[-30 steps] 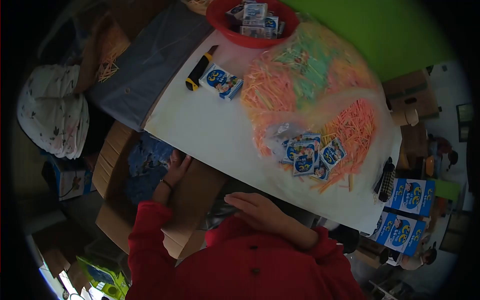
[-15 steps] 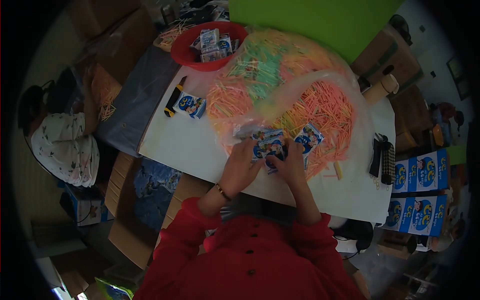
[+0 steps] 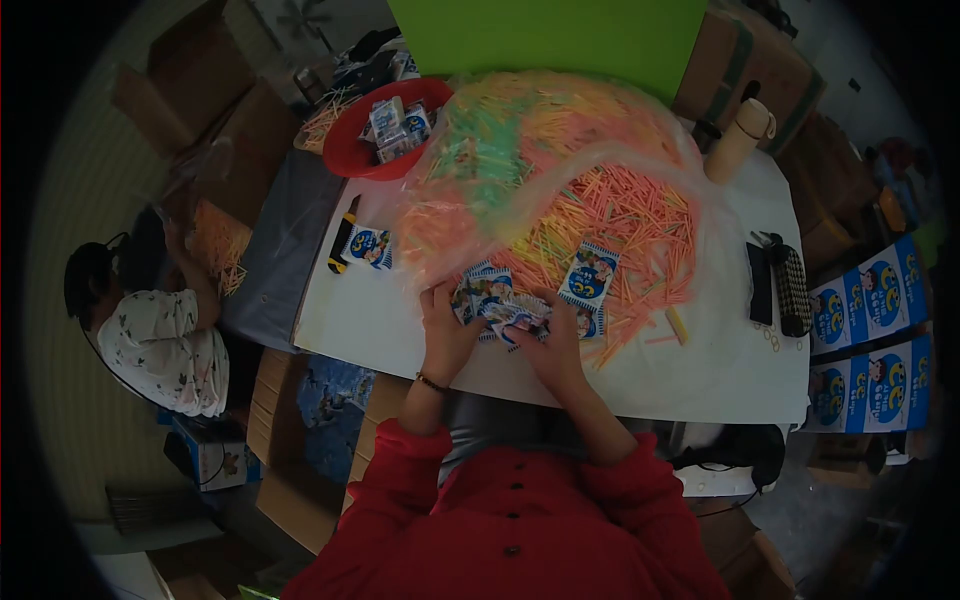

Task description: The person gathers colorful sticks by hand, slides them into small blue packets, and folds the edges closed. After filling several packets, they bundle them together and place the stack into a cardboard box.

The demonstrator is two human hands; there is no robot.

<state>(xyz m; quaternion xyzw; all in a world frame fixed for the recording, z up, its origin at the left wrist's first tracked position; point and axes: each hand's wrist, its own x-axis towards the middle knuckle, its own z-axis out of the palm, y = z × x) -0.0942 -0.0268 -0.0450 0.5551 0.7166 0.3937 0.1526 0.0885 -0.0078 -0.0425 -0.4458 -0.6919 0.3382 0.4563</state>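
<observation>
My left hand (image 3: 448, 330) is closed round the left side of several blue-and-white packets (image 3: 487, 288) at the front of the table. My right hand (image 3: 556, 345) pinches a crumpled-looking packet (image 3: 525, 312) beside them, thumb on top. Just above my right hand, another packet (image 3: 588, 274) lies on the pink and yellow sticks (image 3: 640, 215). These sticks spill from a large clear plastic bag (image 3: 560, 110). Farther left, a single packet (image 3: 368, 247) rests beside a yellow-and-black cutter (image 3: 345, 235).
A red bowl (image 3: 350, 150) of packets stands at the back left. A beige bottle (image 3: 740, 140) and a checked pouch (image 3: 790, 290) are on the right. Another person (image 3: 160, 345) sits at the left near open cartons (image 3: 275, 410). Printed boxes (image 3: 870, 300) are stacked at the right.
The view has shifted. My hands are farther apart, and the packets between them have spread out, with one now in my right fingers. The loose packet above my right hand stands more upright in view.
</observation>
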